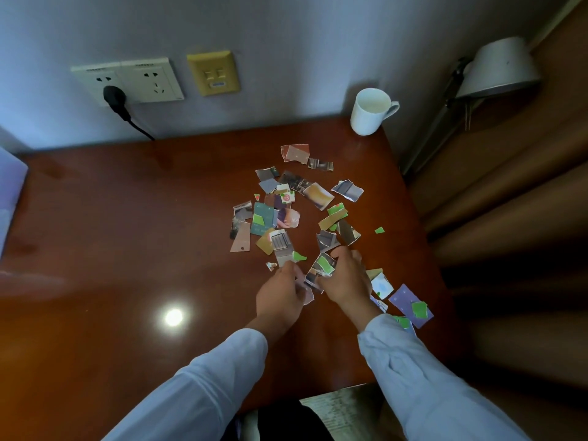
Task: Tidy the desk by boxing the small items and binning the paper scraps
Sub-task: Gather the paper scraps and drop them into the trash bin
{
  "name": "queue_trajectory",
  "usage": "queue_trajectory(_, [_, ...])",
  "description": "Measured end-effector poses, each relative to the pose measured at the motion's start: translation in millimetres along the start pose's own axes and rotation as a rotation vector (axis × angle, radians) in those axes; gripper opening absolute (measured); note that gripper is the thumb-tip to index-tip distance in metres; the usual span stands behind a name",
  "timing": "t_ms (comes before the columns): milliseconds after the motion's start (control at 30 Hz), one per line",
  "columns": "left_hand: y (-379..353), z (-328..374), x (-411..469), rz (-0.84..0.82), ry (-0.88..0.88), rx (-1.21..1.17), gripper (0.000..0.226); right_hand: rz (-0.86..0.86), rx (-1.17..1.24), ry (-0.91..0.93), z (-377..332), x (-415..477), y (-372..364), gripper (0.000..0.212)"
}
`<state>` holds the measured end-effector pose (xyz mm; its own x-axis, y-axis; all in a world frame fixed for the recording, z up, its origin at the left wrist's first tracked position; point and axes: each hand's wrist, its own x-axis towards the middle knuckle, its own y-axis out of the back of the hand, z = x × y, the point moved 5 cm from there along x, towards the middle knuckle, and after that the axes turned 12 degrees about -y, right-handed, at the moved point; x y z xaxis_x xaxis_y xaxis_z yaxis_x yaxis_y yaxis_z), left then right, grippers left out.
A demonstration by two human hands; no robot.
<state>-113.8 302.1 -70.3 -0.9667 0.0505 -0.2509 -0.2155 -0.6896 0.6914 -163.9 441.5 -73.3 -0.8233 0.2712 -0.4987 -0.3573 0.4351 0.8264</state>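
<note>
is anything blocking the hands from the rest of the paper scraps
Nothing visible. The left hand and right hand hold scraps at the pile's near edge; the rest lie bare on the desk, the mug well behind them.

Red-disc scrap: a small piece point(288, 197) among the paper scraps point(318, 195), below and left of the white mug point(370, 111); it carries a red disc with a white figure that reads as 3.
Pink scrap: this piece point(291, 219) lies just below the red-disc scrap, farther from the mug; pale characters stand at its right edge, too blurred to read.
Yellow wall plate: the plate point(213, 73) is on the wall left of the mug; the small blue strip under its two ports is too small to read.
White sockets: the sockets point(127, 81) are far left of the mug; any lettering is too small to tell.
</note>
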Motion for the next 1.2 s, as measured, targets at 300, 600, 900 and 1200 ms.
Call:
queue_trajectory(300, [11.8,-11.4,2.9,-0.091,0.023,-0.135,0.014,-0.034,0.136,-0.031,5.4,-10.8,-0.8,0.036])
queue_trajectory(600, [31.2,-23.5,12.5,-0.018,0.197,-0.596,0.018,-0.290,1.113,-0.449,3.0,-41.6,-8.2,0.023])
queue_trajectory(900, [43.7,-44.4,19.8,0.092,0.448,-0.965,0.031,-0.403,1.284,-0.537,-24.5,-48.8,-18.2,0.028])
queue_trajectory(1200, [50.6,-51.1,22.0,0.021,0.196,-0.213,0.020,-0.191,0.420,-0.082,-44.1,-10.9,-11.3,0.019])
